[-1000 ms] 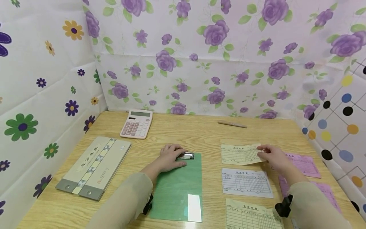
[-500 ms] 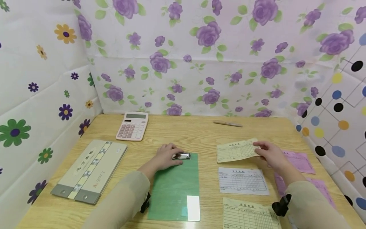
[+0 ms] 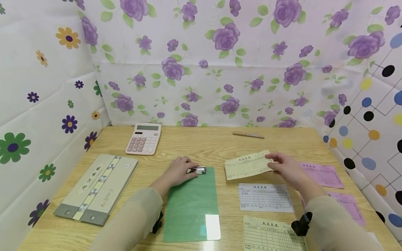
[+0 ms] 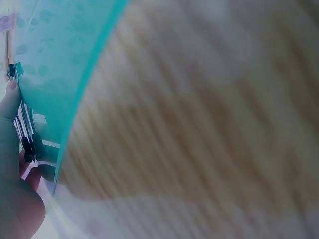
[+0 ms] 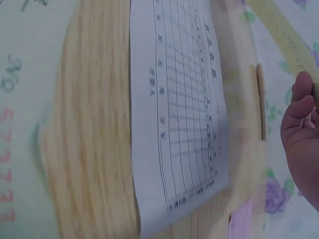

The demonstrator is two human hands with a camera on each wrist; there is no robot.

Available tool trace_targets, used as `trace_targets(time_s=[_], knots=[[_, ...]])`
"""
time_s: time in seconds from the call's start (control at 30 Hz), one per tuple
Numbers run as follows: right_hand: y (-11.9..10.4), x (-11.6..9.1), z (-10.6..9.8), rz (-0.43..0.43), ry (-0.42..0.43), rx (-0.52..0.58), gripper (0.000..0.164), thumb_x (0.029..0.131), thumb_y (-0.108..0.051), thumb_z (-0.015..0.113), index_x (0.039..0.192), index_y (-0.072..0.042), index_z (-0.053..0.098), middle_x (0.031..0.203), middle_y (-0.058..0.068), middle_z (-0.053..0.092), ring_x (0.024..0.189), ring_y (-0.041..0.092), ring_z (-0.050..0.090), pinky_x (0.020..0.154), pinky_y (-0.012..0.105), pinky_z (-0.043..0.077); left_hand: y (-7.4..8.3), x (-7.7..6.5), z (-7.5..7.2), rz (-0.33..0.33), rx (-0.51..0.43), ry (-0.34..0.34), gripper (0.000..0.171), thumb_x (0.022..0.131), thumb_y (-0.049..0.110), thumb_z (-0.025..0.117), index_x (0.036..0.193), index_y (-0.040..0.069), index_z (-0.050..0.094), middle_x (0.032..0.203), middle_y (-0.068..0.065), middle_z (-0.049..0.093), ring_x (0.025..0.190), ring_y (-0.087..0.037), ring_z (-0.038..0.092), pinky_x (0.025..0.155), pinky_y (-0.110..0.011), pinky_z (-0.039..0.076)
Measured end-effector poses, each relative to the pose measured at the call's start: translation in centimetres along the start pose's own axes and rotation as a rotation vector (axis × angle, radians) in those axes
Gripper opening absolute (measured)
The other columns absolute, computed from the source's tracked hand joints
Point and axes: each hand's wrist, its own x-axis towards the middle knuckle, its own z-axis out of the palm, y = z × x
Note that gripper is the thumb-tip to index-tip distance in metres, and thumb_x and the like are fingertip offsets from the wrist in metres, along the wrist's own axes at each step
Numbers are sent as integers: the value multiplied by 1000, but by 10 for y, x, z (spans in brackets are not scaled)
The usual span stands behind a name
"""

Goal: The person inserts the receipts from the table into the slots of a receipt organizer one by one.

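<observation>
left hand gripping clipboard, right hand pinching slip

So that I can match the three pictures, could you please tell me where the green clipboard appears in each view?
Head: the green clipboard is at lower centre, the left hand at its metal clip.
Left wrist: upper left, its edge slanting down leftward.
Right wrist: not in it.
Shared landmark: the wood-grain tabletop, visible in all three.

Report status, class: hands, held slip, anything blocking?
Left hand at clip of green clipboard. Right hand pinching yellow slip, tilted. No visible obstruction between slip and clipboard.
</observation>
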Motion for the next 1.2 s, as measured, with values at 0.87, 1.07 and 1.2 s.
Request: trace_targets(time_s=[0.87, 1.07, 1.2], knots=[[-36, 27, 91, -55, -225, -84, 29, 91, -18, 61, 120, -13, 58, 127, 13, 45, 88, 22, 51, 74, 36, 47, -17, -11, -8, 31, 25, 44, 39, 86, 37, 67, 118, 15, 64, 94, -1, 50, 80, -14, 45, 70, -32, 41], [-42, 33, 114, -67, -285, -115, 26, 89, -16, 63, 116, -15, 61, 121, 7, 51, 94, 20, 51, 77, 35, 46, -20, -14, -8, 65, 26, 51, 35, 87, 36, 67, 114, 13, 65, 89, 0, 49, 75, -13, 44, 66, -31, 40], [-44, 36, 129, -99, -301, -163, 26, 88, -15, 64, 114, -16, 62, 119, 5, 54, 96, 19, 53, 80, 35, 44, -21, -17, -8, 87, 42, 51, 36, 88, 37, 65, 113, 13, 65, 87, 2, 47, 72, -11, 43, 64, -29, 39]])
